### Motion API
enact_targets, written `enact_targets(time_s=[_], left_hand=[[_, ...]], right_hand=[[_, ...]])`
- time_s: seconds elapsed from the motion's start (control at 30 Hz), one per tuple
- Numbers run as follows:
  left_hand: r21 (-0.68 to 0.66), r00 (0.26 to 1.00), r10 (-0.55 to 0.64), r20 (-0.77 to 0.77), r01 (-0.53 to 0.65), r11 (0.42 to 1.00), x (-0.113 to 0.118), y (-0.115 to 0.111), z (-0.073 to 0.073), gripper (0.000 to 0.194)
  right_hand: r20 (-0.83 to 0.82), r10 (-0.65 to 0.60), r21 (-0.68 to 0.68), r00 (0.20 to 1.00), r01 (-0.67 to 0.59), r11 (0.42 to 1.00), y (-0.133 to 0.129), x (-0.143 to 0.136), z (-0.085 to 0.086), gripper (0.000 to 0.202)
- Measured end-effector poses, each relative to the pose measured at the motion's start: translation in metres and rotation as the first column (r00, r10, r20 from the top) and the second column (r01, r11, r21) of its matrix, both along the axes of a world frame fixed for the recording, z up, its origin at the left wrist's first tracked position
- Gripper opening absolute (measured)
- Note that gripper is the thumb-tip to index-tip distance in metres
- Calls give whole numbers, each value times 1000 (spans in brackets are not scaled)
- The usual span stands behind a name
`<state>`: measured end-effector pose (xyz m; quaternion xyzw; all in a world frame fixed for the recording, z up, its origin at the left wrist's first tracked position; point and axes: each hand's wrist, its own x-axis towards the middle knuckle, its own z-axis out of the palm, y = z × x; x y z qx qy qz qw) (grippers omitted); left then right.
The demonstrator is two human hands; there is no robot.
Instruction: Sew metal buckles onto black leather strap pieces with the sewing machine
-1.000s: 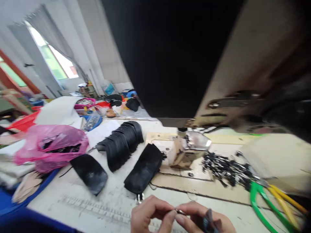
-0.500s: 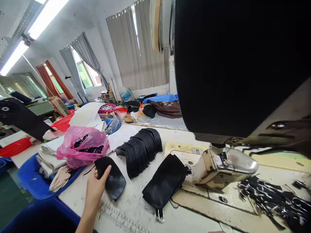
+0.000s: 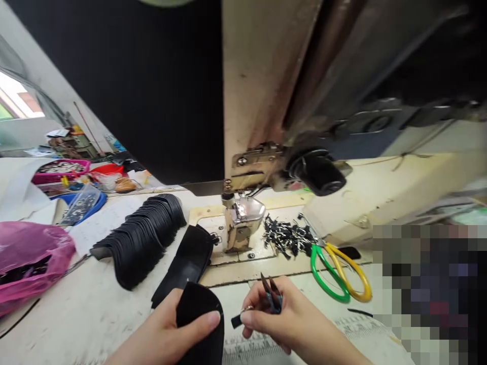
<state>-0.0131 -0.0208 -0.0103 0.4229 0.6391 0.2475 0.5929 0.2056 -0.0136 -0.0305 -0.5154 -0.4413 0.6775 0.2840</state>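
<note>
A black oval leather piece (image 3: 200,317) is gripped in the left hand (image 3: 167,337) at about 6 o'clock in the head view, the thumb pressed across its right edge and the fingers closed behind it. Just to its right, at about 5 o'clock, the right hand (image 3: 283,319) is seen with its fingers closed on a small black strap with a metal ring (image 3: 241,317), pinched between thumb and forefinger, while a pair of dark thread snips (image 3: 272,296) is held in the same hand with the blades pointing up towards 12 o'clock. The strap almost touches the leather piece. Both hands are held low over a pale, worn surface (image 3: 87,309). Beyond them, near the centre, the presser foot of a cream sewing machine (image 3: 243,218) is seen, the machine's arm filling the upper view. At 9 o'clock of the foot a fanned row of black leather pieces (image 3: 139,238) is laid out, with a flat black pouch (image 3: 190,261) beside it. At 3 o'clock of the foot a heap of small black straps (image 3: 287,238) lies touching green and yellow scissors (image 3: 338,271). A pink plastic bag (image 3: 28,258) is seen at the far 9 o'clock edge
</note>
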Motion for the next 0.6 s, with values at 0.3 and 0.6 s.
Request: enact_targets(time_s=[0.3,0.6], left_hand=[[-93,865,-488,-121,479,873,30,22,19,54],[-64,796,-574,-192,574,817,29,24,22,44]], right_hand=[[-18,-1,-44,1000,0,999,-5,24,12,14],[-127,27,-54,992,-34,998,-2,28,14,15]])
